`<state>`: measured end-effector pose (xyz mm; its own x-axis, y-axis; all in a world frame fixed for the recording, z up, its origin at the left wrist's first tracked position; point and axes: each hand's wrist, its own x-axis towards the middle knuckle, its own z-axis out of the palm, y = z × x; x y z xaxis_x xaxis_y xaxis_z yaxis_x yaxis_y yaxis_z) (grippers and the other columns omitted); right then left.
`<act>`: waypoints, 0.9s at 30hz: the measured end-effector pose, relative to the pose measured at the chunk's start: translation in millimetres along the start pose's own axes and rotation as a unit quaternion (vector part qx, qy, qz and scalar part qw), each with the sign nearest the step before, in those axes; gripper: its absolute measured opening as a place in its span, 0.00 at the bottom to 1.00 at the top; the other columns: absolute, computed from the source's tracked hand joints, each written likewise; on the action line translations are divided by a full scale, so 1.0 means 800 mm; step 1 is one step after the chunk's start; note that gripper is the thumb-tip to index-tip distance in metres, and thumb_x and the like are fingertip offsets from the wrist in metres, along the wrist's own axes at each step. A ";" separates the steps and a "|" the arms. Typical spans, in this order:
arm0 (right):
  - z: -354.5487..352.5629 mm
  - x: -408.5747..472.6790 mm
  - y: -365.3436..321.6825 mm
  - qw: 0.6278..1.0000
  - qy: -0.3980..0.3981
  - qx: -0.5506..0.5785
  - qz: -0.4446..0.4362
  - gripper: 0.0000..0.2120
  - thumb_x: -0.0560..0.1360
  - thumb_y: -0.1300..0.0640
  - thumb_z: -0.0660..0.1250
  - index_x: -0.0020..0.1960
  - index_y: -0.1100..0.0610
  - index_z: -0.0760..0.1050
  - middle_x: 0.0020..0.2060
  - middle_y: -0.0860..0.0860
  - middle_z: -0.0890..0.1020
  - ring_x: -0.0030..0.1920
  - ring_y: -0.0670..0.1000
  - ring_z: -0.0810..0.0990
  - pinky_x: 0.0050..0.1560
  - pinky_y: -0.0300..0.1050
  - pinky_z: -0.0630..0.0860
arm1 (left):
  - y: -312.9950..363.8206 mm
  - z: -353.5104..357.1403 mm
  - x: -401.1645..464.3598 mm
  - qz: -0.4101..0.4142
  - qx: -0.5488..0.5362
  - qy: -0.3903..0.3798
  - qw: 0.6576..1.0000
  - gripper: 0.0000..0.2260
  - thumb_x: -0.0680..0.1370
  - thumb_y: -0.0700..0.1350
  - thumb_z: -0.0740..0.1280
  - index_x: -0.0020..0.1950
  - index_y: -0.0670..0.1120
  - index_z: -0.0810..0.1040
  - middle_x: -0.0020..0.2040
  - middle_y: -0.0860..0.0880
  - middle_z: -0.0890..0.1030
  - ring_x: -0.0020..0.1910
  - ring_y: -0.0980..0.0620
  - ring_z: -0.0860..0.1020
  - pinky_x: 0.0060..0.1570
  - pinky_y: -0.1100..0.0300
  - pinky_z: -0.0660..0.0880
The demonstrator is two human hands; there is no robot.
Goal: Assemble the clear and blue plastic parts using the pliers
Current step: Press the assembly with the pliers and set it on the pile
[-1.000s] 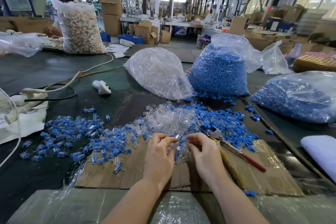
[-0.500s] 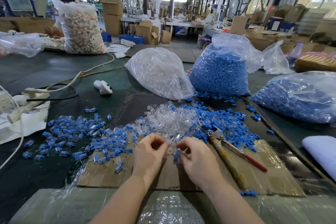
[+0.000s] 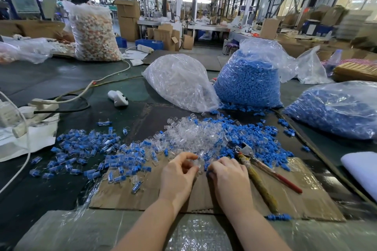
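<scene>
1. Head view, lower centre: the left hand (image 3: 179, 171) has its fingers curled, pinching a clear part (image 3: 196, 163) at the tips. The right hand (image 3: 228, 175) is curled beside it; a blue part (image 3: 206, 169) shows at its fingertips, though how firmly it is held I cannot tell.
2. Both hands rest over the cardboard (image 3: 306, 195), nearly touching.
3. The pliers (image 3: 259, 171) lie untouched just right of the right hand, jaws toward the loose pile.
4. Centre: a mixed loose pile (image 3: 204, 136) of clear and blue parts, not yet joined.
5. Centre left: a spread of done pieces (image 3: 87, 149), blue inside clear.
6. Upper centre and right: a clear bag (image 3: 179, 81) and two blue bags (image 3: 248, 83) look full, so I judge most of the work is left.
</scene>
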<state>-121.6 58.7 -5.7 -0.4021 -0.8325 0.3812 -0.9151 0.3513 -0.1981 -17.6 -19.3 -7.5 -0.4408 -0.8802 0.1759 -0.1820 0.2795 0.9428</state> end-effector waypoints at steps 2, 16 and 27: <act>-0.002 -0.002 0.001 1.000 0.018 -0.007 0.025 0.05 0.76 0.58 0.63 0.47 0.51 0.78 0.45 0.47 0.79 0.51 0.51 0.76 0.52 0.46 0.68 | 0.001 0.005 -0.001 0.001 0.005 -0.001 1.000 0.14 0.74 0.37 0.69 0.41 0.58 0.75 0.33 0.56 0.77 0.32 0.68 0.74 0.32 0.76 0.69; -0.005 -0.009 -0.002 0.992 0.101 -0.017 0.070 0.09 0.59 0.57 0.77 0.37 0.53 0.80 0.36 0.49 0.79 0.39 0.55 0.78 0.45 0.54 0.72 | -0.006 0.008 -0.008 0.037 0.034 0.019 0.999 0.12 0.75 0.39 0.69 0.41 0.57 0.75 0.36 0.58 0.78 0.39 0.70 0.75 0.36 0.77 0.69; -0.001 -0.009 -0.001 0.994 0.089 0.007 0.065 0.14 0.59 0.64 0.76 0.43 0.53 0.81 0.35 0.47 0.82 0.39 0.51 0.81 0.48 0.52 0.73 | -0.005 0.007 -0.012 0.046 0.031 -0.003 0.998 0.15 0.75 0.38 0.68 0.40 0.60 0.74 0.37 0.58 0.79 0.40 0.69 0.76 0.38 0.77 0.71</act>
<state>-118.0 65.0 -7.5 -0.5175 -0.6910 0.5047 -0.8548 0.4441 -0.2685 -17.8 -9.8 -14.4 -0.4633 -0.8474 0.2594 -0.1943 0.3827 0.9032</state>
